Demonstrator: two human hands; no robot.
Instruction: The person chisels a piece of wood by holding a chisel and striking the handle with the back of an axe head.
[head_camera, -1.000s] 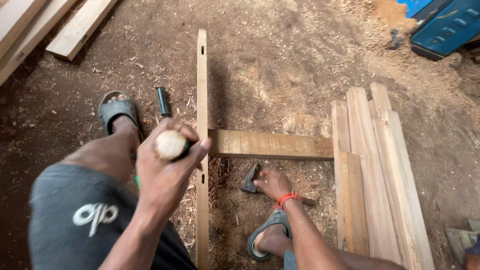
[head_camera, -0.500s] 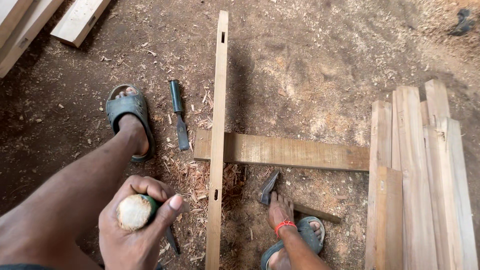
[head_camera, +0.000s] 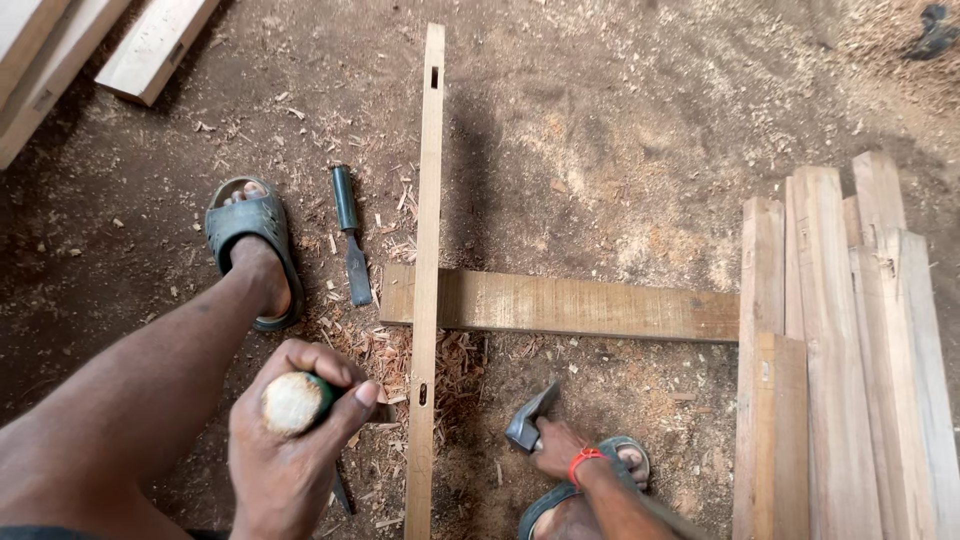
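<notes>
My left hand is closed around a chisel with a green, round-topped handle, held upright just left of a long narrow wooden rail lying on the dirt floor. The rail has small mortise slots, one near my hand. My right hand, with a red wristband, grips a hammer low on the ground right of the rail. A wider board lies crosswise under the rail. Wood chips are scattered around the lower slot.
A second chisel lies left of the rail beside my sandalled left foot. My right foot is by the hammer. A stack of planks lies at right. Boards lie at the top left.
The view has shifted slightly. My left hand with the chisel has stayed low beside the rail after dropping from the crossing point. The right hand has closed on the hammer.
</notes>
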